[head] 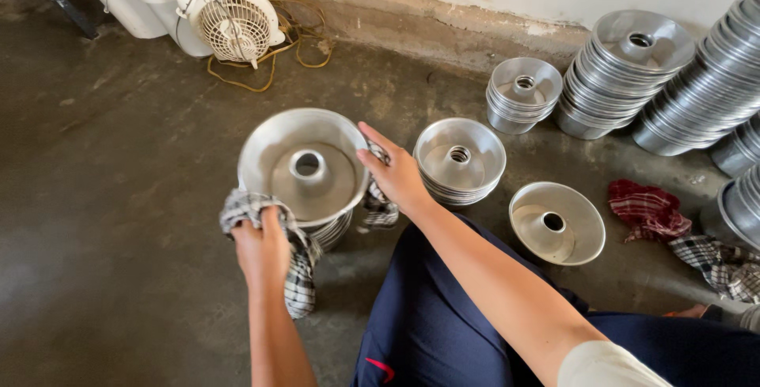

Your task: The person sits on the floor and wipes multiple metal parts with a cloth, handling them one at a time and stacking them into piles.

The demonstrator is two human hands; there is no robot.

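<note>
A stack of metal tube cake pans (305, 167) stands on the concrete floor in front of me. My left hand (261, 251) grips a black-and-white checked cloth (294, 264) against the near rim of the top pan. At the right rim, my right hand (396, 173) holds the pan through another fold of checked cloth (380, 206). The top pan faces up, showing its centre tube.
To the right are a short stack of pans (460, 159), a single pan (557, 222), and taller leaning stacks (625, 70) along the wall. A red checked cloth (647, 209) lies beside another checked cloth (716, 264). A small white fan (235, 24) and cord sit at the back left.
</note>
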